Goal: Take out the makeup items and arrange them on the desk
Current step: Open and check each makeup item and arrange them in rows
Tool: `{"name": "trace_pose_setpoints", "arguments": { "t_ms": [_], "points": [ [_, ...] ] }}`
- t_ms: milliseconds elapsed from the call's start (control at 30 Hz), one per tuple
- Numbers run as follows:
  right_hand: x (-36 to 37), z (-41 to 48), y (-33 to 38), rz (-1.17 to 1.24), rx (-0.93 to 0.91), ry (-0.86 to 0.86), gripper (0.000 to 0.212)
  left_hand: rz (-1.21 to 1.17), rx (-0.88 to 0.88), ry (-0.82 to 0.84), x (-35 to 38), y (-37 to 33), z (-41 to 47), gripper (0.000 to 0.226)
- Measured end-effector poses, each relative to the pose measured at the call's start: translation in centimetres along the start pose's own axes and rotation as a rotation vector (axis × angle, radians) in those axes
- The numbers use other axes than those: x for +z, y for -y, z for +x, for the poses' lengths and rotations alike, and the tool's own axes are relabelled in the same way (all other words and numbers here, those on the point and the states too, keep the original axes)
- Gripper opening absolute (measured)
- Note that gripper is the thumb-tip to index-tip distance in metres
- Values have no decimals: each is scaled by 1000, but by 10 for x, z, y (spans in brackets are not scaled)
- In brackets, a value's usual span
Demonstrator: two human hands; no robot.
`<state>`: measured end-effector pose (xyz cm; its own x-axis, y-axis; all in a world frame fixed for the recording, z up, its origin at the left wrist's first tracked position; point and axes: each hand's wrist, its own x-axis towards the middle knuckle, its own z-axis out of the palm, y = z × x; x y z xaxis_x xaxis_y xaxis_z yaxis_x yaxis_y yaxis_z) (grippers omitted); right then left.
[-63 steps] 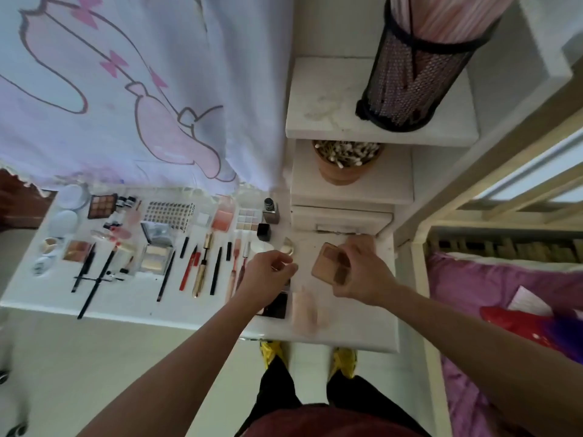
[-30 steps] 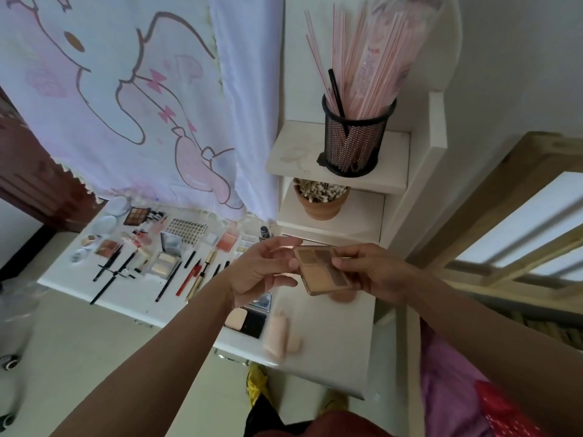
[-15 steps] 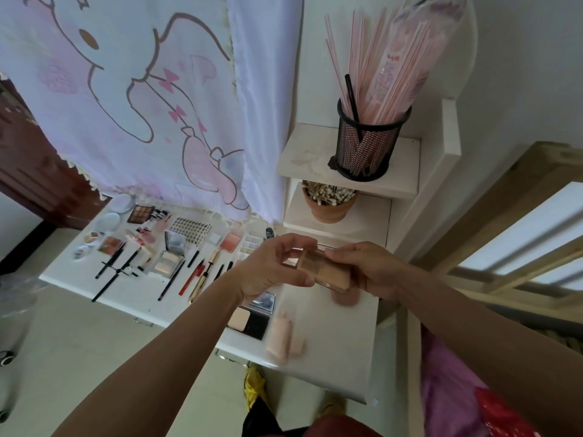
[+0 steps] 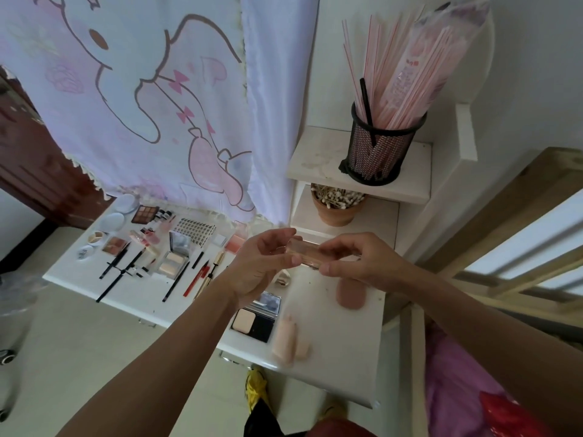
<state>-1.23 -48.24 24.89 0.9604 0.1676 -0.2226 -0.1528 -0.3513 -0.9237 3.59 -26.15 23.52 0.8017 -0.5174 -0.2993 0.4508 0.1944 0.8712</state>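
A palette [image 4: 304, 254] is pinched at its ends between the left hand [image 4: 262, 266] and the right hand [image 4: 362, 263], above the desk [image 4: 347, 367]. An open compact [image 4: 255, 316] lies on the desk just below the left hand, and a puff [image 4: 348, 293] just below the right hand. A tube [image 4: 288, 340] lies nearer the person than both. Pencils [image 4: 175, 282] and brushes [image 4: 118, 277] lie side by side to the left of the left hand. Beyond the right hand, a pot of cotton swabs [image 4: 337, 203] stands on a lower shelf [image 4: 378, 222]. A mesh cup of straws [image 4: 377, 146] stands on the upper shelf [image 4: 318, 152].

Home bedroom: cartoon curtain [image 4: 151, 99], wooden bed frame [image 4: 517, 222], and white bench [image 4: 344, 339] spread with makeup.
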Motion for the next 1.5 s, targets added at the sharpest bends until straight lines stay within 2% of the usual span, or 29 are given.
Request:
{"name": "trace_pose_setpoints", "arguments": {
  "t_ms": [300,467,567,633,700,800,833,900,1033,1167,1267,1400,1500],
  "points": [
    [8,0,21,-420,-155,-92,25,0,24,-14,-3,-3,-3,54],
    [6,1,23,-693,-268,-81,55,1,36,-38,-1,-2,-6,57],
    [7,2,23,-906,-402,-79,56,30,57,-61,2,-2,-6,59],
    [8,2,24,-960,-467,-79,56,42,65,-73,3,-2,-5,59],
    [8,2,24,-964,-533,-84,49,58,71,-80,4,-2,-4,61],
    [13,-2,32,-945,-695,-124,13,78,76,-84,5,0,-4,62],
    [16,-3,33,-950,-716,-131,10,76,76,-92,5,0,-4,63],
    [20,-1,30,-976,-735,-156,13,65,78,-108,5,1,-4,63],
    [16,7,19,-1037,-700,-282,37,33,72,-102,6,4,-7,71],
    [11,7,18,-967,-676,-321,34,-70,34,-58,0,6,-9,67],
    [5,9,13,-886,-624,-382,39,-167,-37,-36,-5,7,-10,65],
    [-3,11,-2,-682,-454,-403,40,-157,-89,-34,-11,15,-13,61],
    [-7,9,-19,-502,-301,-382,28,-149,-120,-34,-12,25,-17,52]
  ]
}}
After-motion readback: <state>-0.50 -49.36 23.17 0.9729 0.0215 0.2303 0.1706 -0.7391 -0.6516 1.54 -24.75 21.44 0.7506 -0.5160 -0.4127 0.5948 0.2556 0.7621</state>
